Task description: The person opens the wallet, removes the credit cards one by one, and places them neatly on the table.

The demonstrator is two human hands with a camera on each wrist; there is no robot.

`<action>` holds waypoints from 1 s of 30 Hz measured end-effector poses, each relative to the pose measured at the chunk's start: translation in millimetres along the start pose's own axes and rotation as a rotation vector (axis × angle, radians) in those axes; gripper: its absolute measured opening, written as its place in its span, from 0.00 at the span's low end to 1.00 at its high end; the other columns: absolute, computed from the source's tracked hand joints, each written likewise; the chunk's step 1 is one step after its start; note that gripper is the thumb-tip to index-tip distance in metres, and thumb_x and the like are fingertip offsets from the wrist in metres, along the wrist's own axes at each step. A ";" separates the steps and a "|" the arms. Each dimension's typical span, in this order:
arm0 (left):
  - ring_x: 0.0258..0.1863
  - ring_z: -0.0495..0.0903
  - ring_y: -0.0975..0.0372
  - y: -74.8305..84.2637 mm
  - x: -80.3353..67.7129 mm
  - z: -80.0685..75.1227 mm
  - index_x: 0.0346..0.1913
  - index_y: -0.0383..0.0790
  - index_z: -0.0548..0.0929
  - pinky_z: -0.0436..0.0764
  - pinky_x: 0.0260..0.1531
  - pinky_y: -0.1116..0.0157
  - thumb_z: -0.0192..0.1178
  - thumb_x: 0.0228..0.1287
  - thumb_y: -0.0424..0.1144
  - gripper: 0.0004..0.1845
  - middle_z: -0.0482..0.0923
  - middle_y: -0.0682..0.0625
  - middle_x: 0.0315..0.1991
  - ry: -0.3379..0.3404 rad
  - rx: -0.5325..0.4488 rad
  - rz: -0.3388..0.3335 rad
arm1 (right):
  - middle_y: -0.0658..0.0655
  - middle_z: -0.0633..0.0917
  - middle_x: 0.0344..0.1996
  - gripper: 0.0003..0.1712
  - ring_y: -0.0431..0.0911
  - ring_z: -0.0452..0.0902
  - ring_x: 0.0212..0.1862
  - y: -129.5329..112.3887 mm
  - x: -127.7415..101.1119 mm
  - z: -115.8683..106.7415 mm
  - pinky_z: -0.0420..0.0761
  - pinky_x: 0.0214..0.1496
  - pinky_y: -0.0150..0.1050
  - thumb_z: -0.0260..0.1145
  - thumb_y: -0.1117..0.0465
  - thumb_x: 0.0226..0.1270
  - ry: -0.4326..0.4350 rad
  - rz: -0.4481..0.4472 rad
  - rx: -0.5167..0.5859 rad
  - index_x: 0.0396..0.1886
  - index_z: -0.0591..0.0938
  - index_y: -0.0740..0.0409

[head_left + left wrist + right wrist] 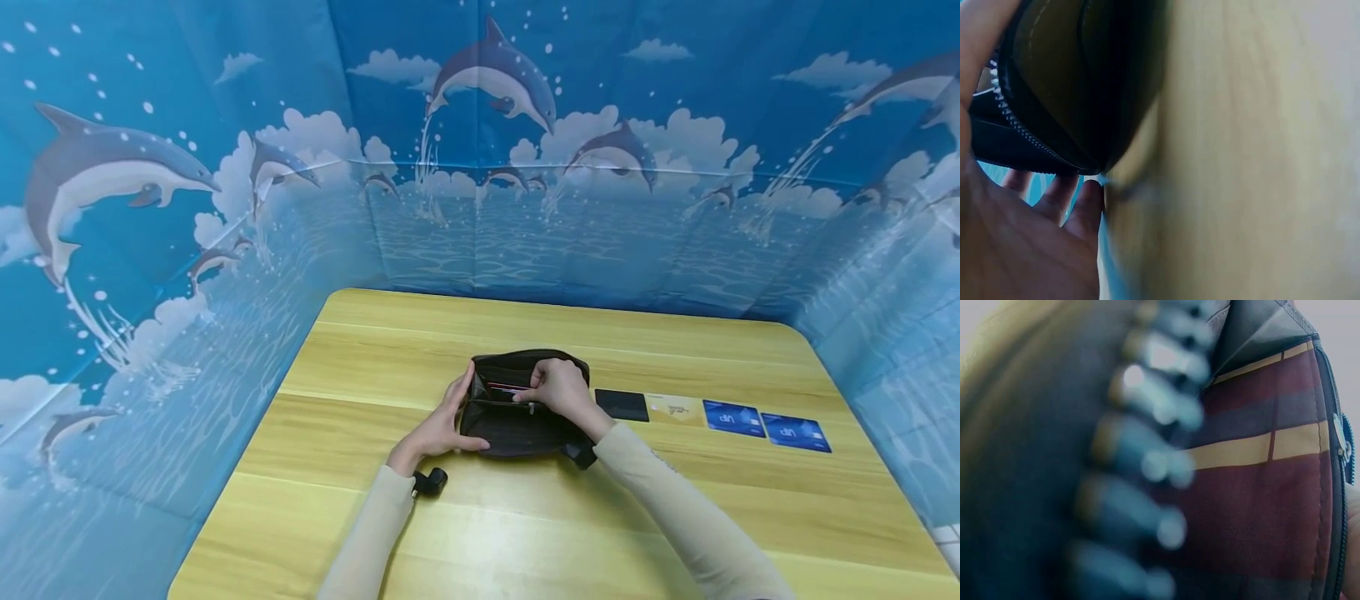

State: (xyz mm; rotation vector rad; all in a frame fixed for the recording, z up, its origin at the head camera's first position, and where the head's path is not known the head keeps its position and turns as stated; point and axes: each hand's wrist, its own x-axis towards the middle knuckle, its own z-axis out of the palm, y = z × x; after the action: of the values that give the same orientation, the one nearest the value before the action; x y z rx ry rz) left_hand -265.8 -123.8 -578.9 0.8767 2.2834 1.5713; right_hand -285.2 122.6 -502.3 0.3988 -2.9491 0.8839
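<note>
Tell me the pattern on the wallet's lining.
The lining has dark red, grey and tan bands, seen best in the right wrist view.

Dark zippered wallet (510, 433), spread open, maroon striped lining (1247, 506), on a wooden table (540, 525)

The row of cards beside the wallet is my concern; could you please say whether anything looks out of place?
Nothing stands out: the black card, gold card and two blue cards lie flat, roughly in line, beside the open zip wallet, with no visible damage.
</note>
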 end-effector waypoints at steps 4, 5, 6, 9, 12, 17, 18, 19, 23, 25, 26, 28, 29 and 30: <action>0.72 0.40 0.53 -0.4 -0.3 0.3 0.73 0.66 0.28 0.53 0.64 0.48 0.74 0.50 0.41 0.66 0.32 0.50 0.74 0.002 -0.009 0.009 | 0.46 0.76 0.12 0.20 0.41 0.70 0.16 -0.5 -0.2 -0.1 0.71 0.21 0.38 0.80 0.49 0.43 0.007 0.008 -0.002 0.14 0.78 0.53; 0.72 0.40 0.52 -0.2 -0.5 0.4 0.73 0.66 0.28 0.53 0.64 0.48 0.74 0.50 0.41 0.66 0.32 0.50 0.74 0.004 -0.007 0.010 | 0.45 0.76 0.12 0.19 0.41 0.70 0.16 -0.8 -0.3 -0.3 0.71 0.21 0.38 0.80 0.49 0.43 0.008 0.010 -0.002 0.14 0.78 0.53; 0.72 0.40 0.53 0.0 -0.8 0.4 0.73 0.66 0.28 0.53 0.64 0.48 0.74 0.50 0.41 0.66 0.32 0.50 0.74 0.005 -0.004 0.009 | 0.45 0.76 0.12 0.19 0.41 0.70 0.16 -1.0 -0.4 -0.6 0.71 0.21 0.38 0.80 0.49 0.43 0.009 0.011 -0.002 0.14 0.79 0.53; 0.72 0.40 0.55 0.8 -1.1 0.3 0.73 0.67 0.28 0.52 0.65 0.49 0.74 0.49 0.42 0.66 0.32 0.52 0.74 0.008 0.010 0.001 | 0.45 0.76 0.11 0.18 0.41 0.70 0.16 -1.4 -1.0 -1.4 0.71 0.22 0.38 0.80 0.50 0.44 0.009 0.013 0.001 0.13 0.80 0.52; 0.72 0.39 0.56 1.7 -1.4 -0.1 0.73 0.68 0.29 0.51 0.65 0.48 0.74 0.50 0.42 0.66 0.32 0.54 0.74 0.012 0.022 -0.008 | 0.44 0.77 0.11 0.17 0.40 0.70 0.16 -1.2 -1.9 -2.2 0.71 0.22 0.37 0.79 0.52 0.45 0.014 0.002 0.011 0.13 0.80 0.52; 0.72 0.40 0.56 2.1 -1.5 0.0 0.73 0.67 0.28 0.52 0.65 0.48 0.74 0.49 0.42 0.66 0.33 0.53 0.74 0.013 0.030 -0.010 | 0.43 0.78 0.11 0.15 0.39 0.69 0.15 1.1 -4.3 -2.3 0.70 0.20 0.37 0.78 0.54 0.47 0.034 -0.038 0.022 0.12 0.81 0.51; 0.72 0.40 0.56 2.0 -1.4 0.3 0.73 0.67 0.28 0.52 0.65 0.49 0.74 0.50 0.43 0.66 0.33 0.52 0.74 0.011 0.033 -0.010 | 0.43 0.78 0.12 0.15 0.39 0.69 0.14 1.8 -4.8 -2.1 0.70 0.19 0.37 0.78 0.54 0.47 0.040 -0.047 0.019 0.12 0.81 0.51; 0.72 0.40 0.57 1.8 -1.2 0.6 0.73 0.67 0.28 0.52 0.65 0.50 0.74 0.50 0.43 0.66 0.33 0.52 0.74 0.008 0.033 -0.011 | 0.42 0.78 0.12 0.15 0.39 0.69 0.14 2.3 -5.3 -1.9 0.69 0.19 0.37 0.78 0.54 0.47 0.045 -0.052 0.017 0.12 0.81 0.50; 0.72 0.41 0.56 1.4 -1.8 1.6 0.73 0.67 0.28 0.53 0.65 0.51 0.74 0.49 0.43 0.67 0.34 0.51 0.74 0.012 0.037 -0.014 | 0.41 0.77 0.13 0.15 0.38 0.69 0.16 3.7 -7.1 -1.0 0.69 0.21 0.36 0.78 0.53 0.47 0.056 -0.054 0.012 0.11 0.81 0.49; 0.72 0.42 0.55 1.5 -2.4 1.5 0.73 0.67 0.28 0.53 0.65 0.51 0.75 0.49 0.43 0.67 0.34 0.50 0.74 0.018 0.037 -0.017 | 0.41 0.77 0.13 0.15 0.38 0.69 0.17 3.3 -8.3 -1.5 0.70 0.22 0.36 0.79 0.53 0.46 0.053 -0.056 0.015 0.12 0.81 0.48; 0.71 0.42 0.55 1.7 -2.8 1.5 0.73 0.67 0.28 0.53 0.65 0.51 0.75 0.49 0.42 0.67 0.34 0.49 0.74 0.020 0.037 -0.015 | 0.41 0.78 0.14 0.15 0.38 0.70 0.17 3.6 -8.6 -1.6 0.70 0.23 0.36 0.79 0.53 0.46 0.051 -0.057 0.018 0.12 0.81 0.48; 0.71 0.42 0.55 6.3 -3.8 1.5 0.73 0.65 0.28 0.53 0.65 0.51 0.75 0.49 0.41 0.67 0.35 0.48 0.74 0.022 0.028 -0.016 | 0.41 0.78 0.14 0.14 0.38 0.70 0.18 3.8 -9.6 -2.4 0.71 0.23 0.37 0.79 0.53 0.46 0.045 -0.057 0.026 0.13 0.81 0.48; 0.71 0.42 0.56 7.0 -3.8 1.7 0.73 0.66 0.28 0.53 0.65 0.52 0.75 0.49 0.40 0.67 0.35 0.49 0.74 0.021 0.028 -0.019 | 0.41 0.78 0.14 0.14 0.38 0.70 0.18 4.2 -9.8 -2.6 0.71 0.23 0.37 0.79 0.54 0.46 0.042 -0.056 0.033 0.13 0.81 0.48; 0.71 0.42 0.56 7.0 -3.7 2.1 0.73 0.66 0.28 0.53 0.65 0.52 0.75 0.49 0.40 0.67 0.34 0.50 0.74 0.020 0.028 -0.019 | 0.41 0.78 0.14 0.14 0.38 0.70 0.18 4.7 -10.0 -3.0 0.71 0.23 0.37 0.79 0.54 0.46 0.042 -0.057 0.039 0.13 0.81 0.48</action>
State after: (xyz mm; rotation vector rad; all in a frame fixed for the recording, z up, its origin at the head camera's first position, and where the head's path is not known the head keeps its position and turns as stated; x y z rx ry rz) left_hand -259.4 -122.7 -573.9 0.8468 2.3264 1.5502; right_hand -276.8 130.3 -503.4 0.4580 -2.8717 0.9320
